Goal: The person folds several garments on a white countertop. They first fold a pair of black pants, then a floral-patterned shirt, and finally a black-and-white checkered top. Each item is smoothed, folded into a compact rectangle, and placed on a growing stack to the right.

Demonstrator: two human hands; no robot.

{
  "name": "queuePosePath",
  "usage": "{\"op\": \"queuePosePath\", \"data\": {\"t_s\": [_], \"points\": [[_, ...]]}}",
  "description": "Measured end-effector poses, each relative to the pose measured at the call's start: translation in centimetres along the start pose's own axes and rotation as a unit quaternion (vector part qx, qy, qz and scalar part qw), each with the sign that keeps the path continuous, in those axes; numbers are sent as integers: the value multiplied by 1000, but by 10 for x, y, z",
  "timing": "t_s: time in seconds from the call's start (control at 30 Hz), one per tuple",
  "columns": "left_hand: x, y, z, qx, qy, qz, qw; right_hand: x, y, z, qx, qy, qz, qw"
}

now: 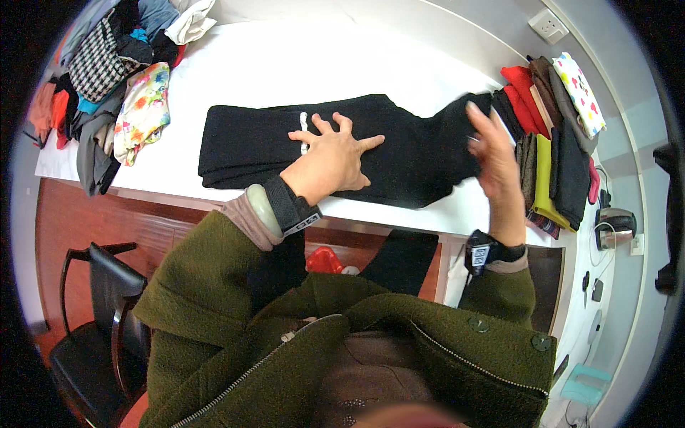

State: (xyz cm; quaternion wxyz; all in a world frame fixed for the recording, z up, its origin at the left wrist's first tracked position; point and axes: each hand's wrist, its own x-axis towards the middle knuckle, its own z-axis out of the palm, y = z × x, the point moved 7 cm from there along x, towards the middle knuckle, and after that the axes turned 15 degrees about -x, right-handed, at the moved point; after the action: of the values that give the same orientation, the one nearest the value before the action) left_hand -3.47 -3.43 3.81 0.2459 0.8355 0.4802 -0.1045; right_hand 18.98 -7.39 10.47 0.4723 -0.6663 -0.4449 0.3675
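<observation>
A dark pair of trousers or similar black garment lies folded lengthwise across the white table. A short white strip crosses its left part. My left hand rests flat on the cloth, fingers spread, partly over that strip. At the garment's right end is my right hand, blurred, with a finger pointing up and others bent. The black cloth there is bunched and looks raised. Whether my right fingers pinch it, I cannot tell.
A loose heap of mixed clothes covers the table's left end. Folded clothes stand stacked at the right. Beyond them are an electric kettle and a turquoise container. A black chair stands at lower left.
</observation>
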Motion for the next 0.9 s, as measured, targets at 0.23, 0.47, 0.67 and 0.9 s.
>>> {"op": "queuePosePath", "data": {"t_s": [0.23,0.47,0.67,0.9], "points": [[-10,-11,9,-8,32,1,999,-4,15,130,-485,-83,-211,844],[-10,-15,13,-20,75,22,997,8,23,115,-346,-51,-197,916],[-15,-19,12,-46,125,78,988,18,30,100,-213,-37,-111,970],[-21,-17,14,-15,161,104,981,1,26,125,-466,123,-334,810]]}}
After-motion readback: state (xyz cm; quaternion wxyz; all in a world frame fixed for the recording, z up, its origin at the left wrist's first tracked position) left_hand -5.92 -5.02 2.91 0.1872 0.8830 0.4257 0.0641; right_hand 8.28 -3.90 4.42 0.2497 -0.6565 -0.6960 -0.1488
